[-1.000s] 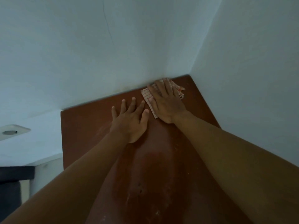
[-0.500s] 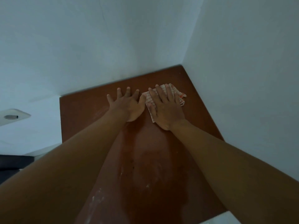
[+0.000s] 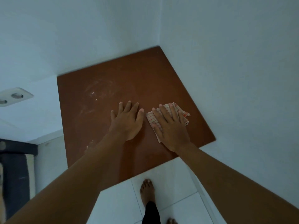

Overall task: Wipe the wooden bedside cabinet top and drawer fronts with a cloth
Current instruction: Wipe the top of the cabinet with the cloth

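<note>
- A bare foot (image 3: 147, 190) is seen on the white tiled floor (image 3: 174, 185) nearest the camera; only the toes of a 2nd foot (image 3: 171, 221) show at the bottom edge.
- The drawer fronts are hidden below the cabinet top (image 3: 145, 78); a dark object (image 3: 14, 175) at the left edge cannot be identified.
- The left hand (image 3: 127, 122) is laid flat and open on the bare wood, empty.
- The right hand (image 3: 171, 126) is pressed flat, fingers spread, on the checked cloth (image 3: 151, 117), just beside the left hand; much of the cloth is covered.
- Pale dusty smears (image 3: 97, 91) are seen beyond the left hand.
- A 2-hole wall socket (image 3: 14, 97) is cut off at left.
</note>
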